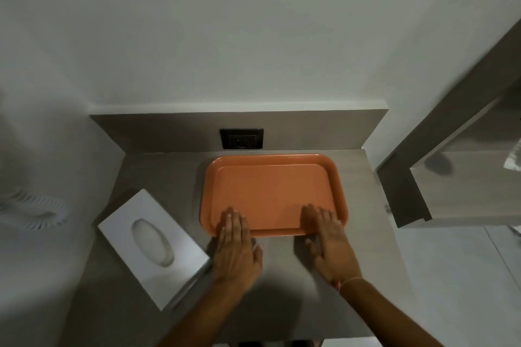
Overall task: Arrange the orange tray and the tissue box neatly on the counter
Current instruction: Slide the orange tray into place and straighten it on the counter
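Note:
The orange tray (272,191) lies flat on the grey counter (158,175), its far edge close to the back panel. My left hand (235,248) and my right hand (328,245) rest palm down at the tray's near rim. Their fingers lie flat over the rim and the thumbs are spread on the counter. Neither hand is closed around the tray. The white tissue box (153,248) sits to the left of the tray, turned at an angle, near the counter's left edge and apart from both hands.
A black wall socket (241,138) sits in the back panel just behind the tray. A wooden shelf unit (439,177) juts out on the right past the counter's edge. White walls close in the left and the back.

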